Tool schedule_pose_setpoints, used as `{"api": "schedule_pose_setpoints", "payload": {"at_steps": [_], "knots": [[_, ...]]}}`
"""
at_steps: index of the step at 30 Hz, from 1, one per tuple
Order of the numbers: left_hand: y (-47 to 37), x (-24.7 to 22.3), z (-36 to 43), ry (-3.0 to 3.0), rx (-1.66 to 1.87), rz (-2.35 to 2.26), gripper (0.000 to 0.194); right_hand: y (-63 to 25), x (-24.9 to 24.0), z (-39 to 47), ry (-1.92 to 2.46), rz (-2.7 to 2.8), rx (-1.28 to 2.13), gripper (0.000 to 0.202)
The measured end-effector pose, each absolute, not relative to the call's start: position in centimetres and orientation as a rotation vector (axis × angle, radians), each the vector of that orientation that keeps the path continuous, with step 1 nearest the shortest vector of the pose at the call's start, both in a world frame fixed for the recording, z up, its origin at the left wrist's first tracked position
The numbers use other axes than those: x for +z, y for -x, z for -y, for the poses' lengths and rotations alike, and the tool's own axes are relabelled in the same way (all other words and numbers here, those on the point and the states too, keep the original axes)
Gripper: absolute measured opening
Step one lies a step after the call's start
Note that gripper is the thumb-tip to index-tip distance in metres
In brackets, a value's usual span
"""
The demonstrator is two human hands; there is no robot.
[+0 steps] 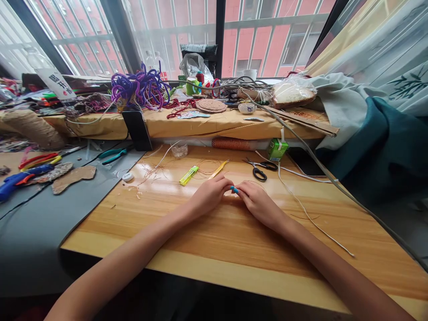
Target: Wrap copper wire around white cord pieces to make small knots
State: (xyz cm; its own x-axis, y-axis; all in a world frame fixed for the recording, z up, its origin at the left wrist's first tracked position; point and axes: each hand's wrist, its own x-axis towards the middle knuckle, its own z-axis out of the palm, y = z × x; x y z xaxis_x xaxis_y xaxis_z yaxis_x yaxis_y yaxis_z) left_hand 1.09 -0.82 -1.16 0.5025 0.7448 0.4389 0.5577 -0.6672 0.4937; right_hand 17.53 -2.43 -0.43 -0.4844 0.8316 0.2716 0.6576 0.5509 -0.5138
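Observation:
Over the middle of the wooden table, my left hand [214,192] and my right hand [258,198] meet with fingertips pinched. Between them shows a small bright-blue piece [234,190], gripped from both sides; its kind is too small to make out. Just beyond my left hand lies a yellow pointed tool [219,169], partly hidden by the fingers. A yellow-green lighter [189,175] rests to the left of it. Past my right hand are black-handled scissors [261,169] with the blades pointing left. Thin brown wire or thread [204,167] curls on the wood behind my hands.
A small clear jar [179,150], a white cap [127,177] and a green carton [277,149] stand around the table [200,249]. A white cord [310,218] trails at right. On the left mat are a blue glue gun [15,183] and teal-handled pliers [113,154]. A cluttered ledge runs behind.

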Motion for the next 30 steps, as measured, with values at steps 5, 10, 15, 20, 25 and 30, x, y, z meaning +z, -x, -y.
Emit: {"api": "schedule_pose_setpoints", "payload": {"at_steps": [5, 10, 15, 20, 25, 30], "knots": [[-1.05, -1.51, 0.57, -2.437, 0.966, -1.186, 0.019, -17.61, -0.20, 2.41, 1.218, 2.244, 0.506, 0.019], [-1.16, -1.15, 0.48, -2.304, 1.040, -1.167, 0.017, -17.78, 0.33, 2.41, 1.270, 2.032, 0.716, 0.020], [-1.21, -1.13, 0.48, -2.245, 1.060, -1.096, 0.017, -17.86, 0.20, 2.21, 1.279, 1.852, 1.019, 0.022], [-1.14, -1.26, 0.39, -2.096, 1.032, -1.057, 0.017, -17.79, 0.16, 2.03, 1.280, 1.745, 1.185, 0.021], [-1.16, -1.08, 0.41, -1.898, 0.958, -1.059, 0.019, -17.67, 0.31, 2.00, 1.318, 1.744, 1.236, 0.019], [-1.17, -0.80, 0.61, -1.897, 0.921, -1.129, 0.022, -17.75, 0.05, 2.23, 1.289, 1.997, 0.788, 0.022]]}}
